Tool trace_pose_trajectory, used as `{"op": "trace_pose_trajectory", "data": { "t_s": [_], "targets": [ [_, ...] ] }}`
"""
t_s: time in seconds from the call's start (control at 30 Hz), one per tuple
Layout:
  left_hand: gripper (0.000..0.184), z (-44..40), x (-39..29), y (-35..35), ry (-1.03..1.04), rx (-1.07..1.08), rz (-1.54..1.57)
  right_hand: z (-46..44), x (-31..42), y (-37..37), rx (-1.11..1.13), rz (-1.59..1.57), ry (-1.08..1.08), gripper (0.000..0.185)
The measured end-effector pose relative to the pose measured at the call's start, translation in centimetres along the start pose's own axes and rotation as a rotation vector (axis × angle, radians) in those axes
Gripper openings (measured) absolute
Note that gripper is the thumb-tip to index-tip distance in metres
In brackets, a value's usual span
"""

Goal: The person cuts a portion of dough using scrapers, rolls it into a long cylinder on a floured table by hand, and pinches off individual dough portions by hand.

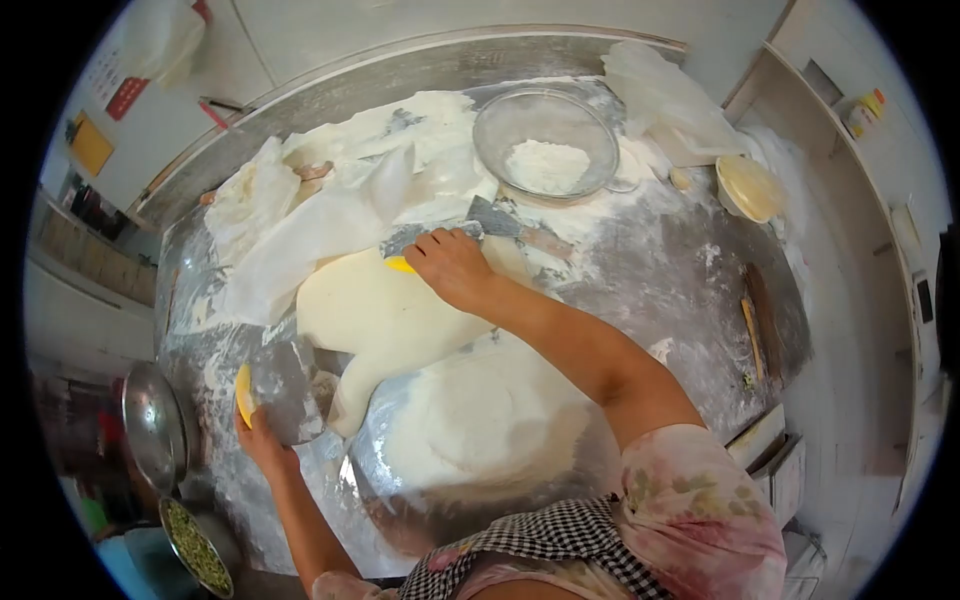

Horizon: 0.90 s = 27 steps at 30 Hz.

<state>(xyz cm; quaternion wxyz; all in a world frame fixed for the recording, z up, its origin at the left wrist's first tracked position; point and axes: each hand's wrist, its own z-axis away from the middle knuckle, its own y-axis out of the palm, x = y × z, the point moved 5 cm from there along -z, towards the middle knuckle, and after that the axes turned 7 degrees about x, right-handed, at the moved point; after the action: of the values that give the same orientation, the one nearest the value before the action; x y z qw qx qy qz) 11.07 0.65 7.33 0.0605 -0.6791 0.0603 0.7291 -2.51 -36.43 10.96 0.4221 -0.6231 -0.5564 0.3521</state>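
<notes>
A: ok so what's each hand up to here?

B: left hand [262, 442] is lower left of the frame, grip closed on the yellow handle of a scraper [285, 388], with its flat grey blade sticking out to the right

A: and the right hand [450, 268]?

B: just above the middle, fingers curled round another yellow handle [399, 264]. Can't really tell where that one's blade ends, the hand covers a lot of it

A: where's the dough [375, 305] then?

B: big pale slab left of centre, with a tongue running down towards the lower middle. Right hand is over its top edge, left scraper is just beside the tongue

A: what else is on the desk [640, 275]?

B: loads of flour [480, 420], a big patch lower middle. Sieve [545, 115] upper middle with more flour in it, wood-handled scraper [508, 222] lying just right of the right hand, plastic [305, 240] bunched upper left and partly touching the dough. Yellow bowl [750, 188] sits upper right, and a bowl of chopped greens [198, 548] is in the bottom left corner
</notes>
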Motion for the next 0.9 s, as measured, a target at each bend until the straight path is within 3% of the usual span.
{"op": "trace_pose_trajectory", "data": {
  "t_s": [0.1, 0.2, 0.27, 0.4, 0.5, 0.6, 0.7, 0.77, 0.83, 0.9],
  "targets": [
    [0.040, 1.5, -1.7, 2.5, -0.032, 0.060, 0.056, 2.8, -1.3, -3.3, -0.104, -0.185, -0.020, 0.021],
    [0.037, 2.5, -1.6, 4.3, -0.058, 0.131, 0.083, 7.0, -4.3, -3.8, -0.163, -0.154, 0.067, 0.027],
    [0.036, 3.2, -0.8, 5.1, -0.092, 0.117, 0.099, 9.9, -6.9, -4.3, -0.152, -0.136, 0.158, 0.028],
    [0.039, 5.9, -1.7, 9.3, -0.120, 0.308, 0.143, 15.9, -12.0, -4.6, -0.150, -0.043, 0.334, 0.028],
    [0.039, 8.3, -2.7, 13.1, -0.155, 0.375, 0.118, 19.8, -14.2, -5.1, -0.125, -0.054, 0.580, 0.030],
    [0.040, 9.4, 0.0, 15.8, -0.211, 0.480, 0.156, 22.8, -14.9, -6.0, -0.237, -0.171, 0.649, 0.029],
    [0.040, 13.7, 0.7, 20.8, -0.567, 0.488, 0.438, 24.0, -14.3, -8.8, -0.210, -0.471, 0.853, 0.025],
    [0.040, 17.2, 1.8, 24.7, -0.734, 0.565, 0.435, 24.4, -13.7, -10.1, -0.110, -0.475, 0.905, 0.023],
    [0.023, 20.4, 3.9, 28.1, -0.712, 0.644, 0.442, 25.2, -13.1, -10.9, -0.074, -0.424, 0.903, 0.017],
    [0.025, 23.2, 6.2, 31.0, -0.819, 0.586, 0.432, 25.5, -11.4, -11.8, -0.089, -0.332, 0.835, 0.009]
  ]
}}
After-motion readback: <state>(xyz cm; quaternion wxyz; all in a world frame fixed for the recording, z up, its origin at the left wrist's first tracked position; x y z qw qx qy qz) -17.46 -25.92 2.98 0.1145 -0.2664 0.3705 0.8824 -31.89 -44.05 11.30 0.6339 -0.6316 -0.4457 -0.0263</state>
